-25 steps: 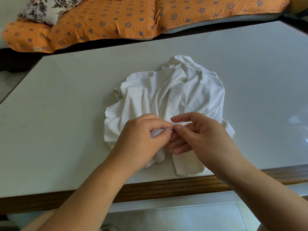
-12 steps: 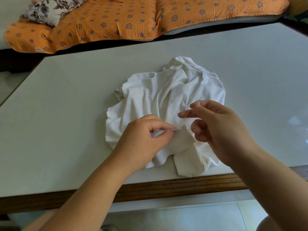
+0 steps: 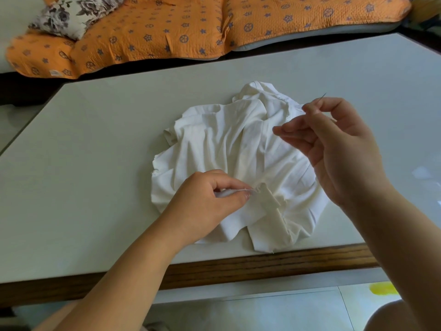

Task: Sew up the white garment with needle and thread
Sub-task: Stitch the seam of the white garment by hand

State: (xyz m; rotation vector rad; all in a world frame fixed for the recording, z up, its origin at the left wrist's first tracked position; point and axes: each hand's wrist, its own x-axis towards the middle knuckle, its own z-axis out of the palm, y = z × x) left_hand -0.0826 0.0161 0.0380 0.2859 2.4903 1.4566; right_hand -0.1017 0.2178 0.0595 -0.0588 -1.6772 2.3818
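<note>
Our left hand [image 3: 205, 206] rested on the near part of the crumpled white garment [image 3: 226, 144], pinching a small fold. The garment lay on the pale table [image 3: 95, 163], by its near edge. Our right hand [image 3: 334, 149] hovered above the garment's right side, thumb and forefinger pinching the needle [image 3: 321, 99], other fingers loosely spread.

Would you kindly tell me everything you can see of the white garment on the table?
The white garment is a soft, thin-looking cloth, crumpled into a rough heap with many folds and creases. It lies on the pale table, its near hem reaching almost to the wooden edge. The left hand pinches a small bunched fold near its front.
</note>
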